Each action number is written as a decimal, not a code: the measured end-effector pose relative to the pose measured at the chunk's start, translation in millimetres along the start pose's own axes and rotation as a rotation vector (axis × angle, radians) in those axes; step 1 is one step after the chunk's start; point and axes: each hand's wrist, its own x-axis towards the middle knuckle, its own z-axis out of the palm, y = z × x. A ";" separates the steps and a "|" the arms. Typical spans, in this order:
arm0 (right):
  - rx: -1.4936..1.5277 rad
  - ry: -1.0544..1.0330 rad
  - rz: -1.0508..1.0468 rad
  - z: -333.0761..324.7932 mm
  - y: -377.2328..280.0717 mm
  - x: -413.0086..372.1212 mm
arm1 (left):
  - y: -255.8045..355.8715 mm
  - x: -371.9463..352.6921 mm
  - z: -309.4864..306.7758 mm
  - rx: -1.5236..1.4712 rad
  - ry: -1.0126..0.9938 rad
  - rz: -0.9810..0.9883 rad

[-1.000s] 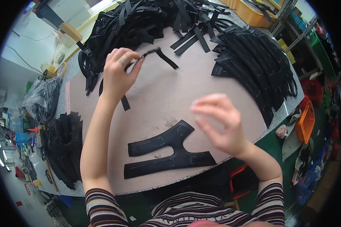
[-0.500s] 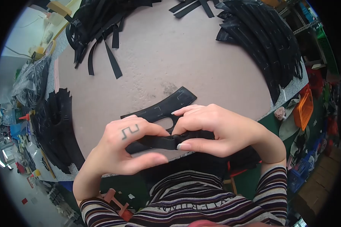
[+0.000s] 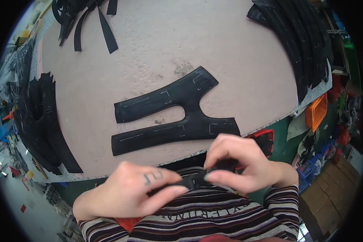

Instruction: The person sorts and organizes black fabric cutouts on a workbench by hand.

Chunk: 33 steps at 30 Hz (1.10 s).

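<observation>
Black strap [image 3: 194, 181] pinched in front of a striped top [image 3: 177, 220]

Left hand [image 3: 137, 187] and right hand [image 3: 242, 159] are each closed, thumb against fingers, on the strap just off the near edge of the table [image 3: 230, 48]. Fingers cover much of it, so its full length and ends cannot be made out.

At right, an orange basket [image 3: 316, 111] sits near a blue crate [image 3: 307, 169]; the contents of both are too unclear to tell. On the table lies a chalk-marked black H-shaped piece [image 3: 191, 111]. Dark stacked pieces [image 3: 298, 44] at upper right are cut off by the frame.
</observation>
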 end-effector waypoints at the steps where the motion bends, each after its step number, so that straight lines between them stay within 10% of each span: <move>1: -0.142 0.065 -0.037 -1.8 2.7 5.8 | -4.0 7.2 -2.1 0.029 0.049 -0.034; 15: -0.893 0.232 -0.070 -2.2 19.5 25.4 | -43.5 42.3 11.8 0.231 0.231 -0.094; 23: -1.461 0.075 -0.653 15.6 45.4 7.9 | -47.0 40.1 18.0 0.267 0.255 -0.095; 33: -1.410 0.130 -0.584 24.2 55.7 13.5 | -51.5 -10.3 -15.6 0.172 0.366 -0.307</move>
